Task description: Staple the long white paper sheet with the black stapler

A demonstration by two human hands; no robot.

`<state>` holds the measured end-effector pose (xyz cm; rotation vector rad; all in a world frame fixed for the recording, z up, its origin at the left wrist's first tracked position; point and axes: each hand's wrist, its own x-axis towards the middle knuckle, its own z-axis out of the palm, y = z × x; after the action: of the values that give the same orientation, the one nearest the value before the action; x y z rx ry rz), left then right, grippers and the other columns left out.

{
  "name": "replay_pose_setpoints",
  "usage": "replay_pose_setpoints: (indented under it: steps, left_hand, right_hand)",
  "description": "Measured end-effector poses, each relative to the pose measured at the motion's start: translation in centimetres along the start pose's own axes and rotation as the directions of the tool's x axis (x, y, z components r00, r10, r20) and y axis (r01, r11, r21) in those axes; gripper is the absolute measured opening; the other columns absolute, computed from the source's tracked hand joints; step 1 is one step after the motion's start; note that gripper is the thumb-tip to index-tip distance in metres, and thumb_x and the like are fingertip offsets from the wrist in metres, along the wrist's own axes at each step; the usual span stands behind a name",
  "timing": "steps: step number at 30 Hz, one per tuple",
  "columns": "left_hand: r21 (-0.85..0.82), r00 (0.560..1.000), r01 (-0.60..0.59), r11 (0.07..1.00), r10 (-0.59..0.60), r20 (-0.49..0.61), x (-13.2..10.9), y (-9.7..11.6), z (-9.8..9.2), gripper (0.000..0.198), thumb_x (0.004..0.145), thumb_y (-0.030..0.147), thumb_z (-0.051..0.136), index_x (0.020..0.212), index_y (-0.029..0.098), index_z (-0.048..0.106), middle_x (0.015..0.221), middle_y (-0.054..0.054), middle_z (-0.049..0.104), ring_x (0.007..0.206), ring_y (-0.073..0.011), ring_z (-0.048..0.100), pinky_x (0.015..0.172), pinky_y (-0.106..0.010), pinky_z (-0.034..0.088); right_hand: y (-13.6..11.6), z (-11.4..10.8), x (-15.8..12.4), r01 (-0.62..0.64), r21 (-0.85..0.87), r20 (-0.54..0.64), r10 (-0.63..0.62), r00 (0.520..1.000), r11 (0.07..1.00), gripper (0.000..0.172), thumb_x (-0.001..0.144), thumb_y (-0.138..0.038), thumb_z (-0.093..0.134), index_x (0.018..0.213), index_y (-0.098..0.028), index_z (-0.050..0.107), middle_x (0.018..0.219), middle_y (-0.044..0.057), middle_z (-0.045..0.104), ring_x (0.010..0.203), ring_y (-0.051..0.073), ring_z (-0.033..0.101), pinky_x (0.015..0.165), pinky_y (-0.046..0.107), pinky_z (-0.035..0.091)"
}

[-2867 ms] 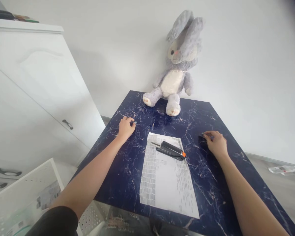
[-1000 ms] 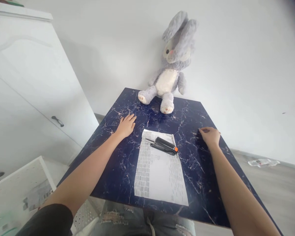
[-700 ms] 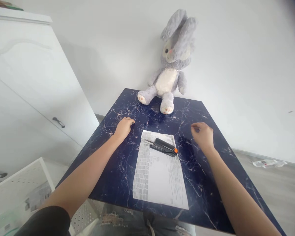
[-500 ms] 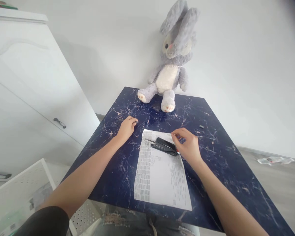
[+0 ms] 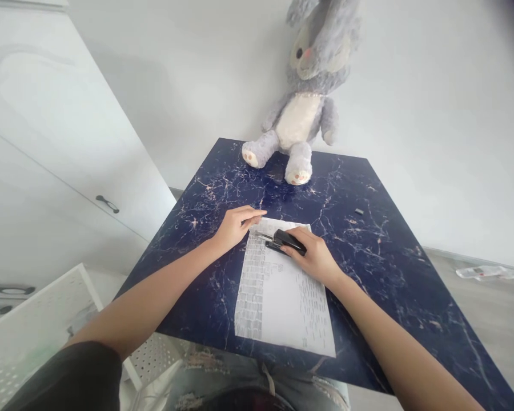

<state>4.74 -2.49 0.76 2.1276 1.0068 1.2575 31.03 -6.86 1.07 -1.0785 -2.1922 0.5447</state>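
A black stapler (image 5: pixel 289 240) lies across the upper part of a printed paper sheet (image 5: pixel 289 311). Its jaws point left, and a thin metal strip juts out between them. My right hand (image 5: pixel 314 254) is wrapped round the stapler's rear end, thumb along the near side. At the sheet's upper left corner is my left hand (image 5: pixel 237 226), its fingers stretched out to the right beyond the stapler's tip. I see nothing held in it; the undersides of its fingers are hidden.
A grey plush rabbit (image 5: pixel 302 123) sits at the back of the dark blue marbled table (image 5: pixel 205 285). A small grey piece (image 5: pixel 358 212) lies on the right. White cabinets (image 5: pixel 68 171) and a perforated white rack (image 5: pixel 83 285) stand left. Clear plastic packaging (image 5: pixel 490 273) lies on the floor.
My right hand has gone from beside the stapler to gripping its rear end. My left hand has moved right to the sheet's corner, and its fingers have straightened. The view has tilted downward slightly.
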Motion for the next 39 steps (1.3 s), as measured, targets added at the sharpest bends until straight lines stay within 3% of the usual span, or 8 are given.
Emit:
replay_pose_setpoints:
  steps: [4,12,19,24,32,39]
  left_hand:
    - [-0.020,0.994,-0.030,0.999,0.032,0.103,0.06,0.39,-0.22,0.018,0.093,0.032,0.070,0.106,0.026,0.079,0.108,-0.007,0.077,0.096,-0.0205,0.074,0.088,-0.038,0.060]
    - [0.020,0.970,0.098,0.995,-0.100,0.223,-0.41,-0.09,0.49,0.020,0.084,0.034,0.079,0.102,0.028,0.081,0.099,-0.004,0.080,0.089,-0.0235,0.077,0.087,-0.039,0.063]
    - [-0.032,0.940,0.062,0.998,-0.047,0.338,-0.07,0.46,0.41,0.016,0.088,0.027,0.074,0.102,0.030,0.081,0.104,-0.002,0.080,0.094,-0.0212,0.077,0.091,-0.037,0.061]
    - [-0.009,0.934,0.068,0.998,-0.061,0.351,0.01,0.78,0.36,0.014,0.087,0.029,0.075,0.099,0.030,0.082,0.100,-0.002,0.080,0.091,-0.0212,0.076,0.088,-0.036,0.061]
    - [-0.008,0.931,0.023,1.000,-0.019,0.363,0.02,0.58,0.31,0.013,0.087,0.028,0.074,0.097,0.031,0.082,0.097,-0.002,0.080,0.089,-0.0203,0.076,0.087,-0.036,0.060]
    - [0.026,0.956,-0.002,1.000,-0.006,0.293,-0.28,0.45,0.53,0.010,0.087,0.028,0.075,0.094,0.029,0.082,0.094,-0.003,0.080,0.087,-0.0201,0.075,0.086,-0.035,0.060]
  right_hand:
    - [0.27,-0.04,-0.14,0.008,0.011,0.015,-0.008,1.000,1.000,0.027,0.096,-0.040,0.063,0.118,-0.024,0.065,0.105,0.008,0.071,0.094,0.025,0.067,0.085,0.042,0.054]
    - [0.37,-0.06,-0.13,0.019,0.027,-0.007,-0.019,1.000,0.999,0.027,0.096,-0.039,0.064,0.119,-0.026,0.065,0.109,0.008,0.072,0.099,0.026,0.068,0.087,0.043,0.054]
    - [0.20,-0.18,-0.15,0.020,0.032,0.005,-0.020,1.000,0.999,0.025,0.096,-0.038,0.064,0.118,-0.025,0.065,0.108,0.007,0.071,0.098,0.025,0.067,0.087,0.042,0.053]
    - [0.25,-0.17,-0.13,0.012,0.015,0.021,-0.013,1.000,1.000,0.023,0.097,-0.039,0.062,0.115,-0.025,0.065,0.104,0.007,0.071,0.094,0.025,0.067,0.081,0.040,0.053]
    - [0.20,-0.16,-0.10,0.017,0.046,0.009,-0.017,1.000,0.999,0.025,0.096,-0.039,0.063,0.118,-0.026,0.065,0.108,0.007,0.071,0.098,0.025,0.067,0.086,0.043,0.054]
    - [0.21,-0.13,-0.12,0.019,0.030,0.004,-0.019,1.000,0.999,0.025,0.096,-0.038,0.063,0.117,-0.025,0.065,0.108,0.007,0.071,0.097,0.025,0.068,0.086,0.042,0.054]
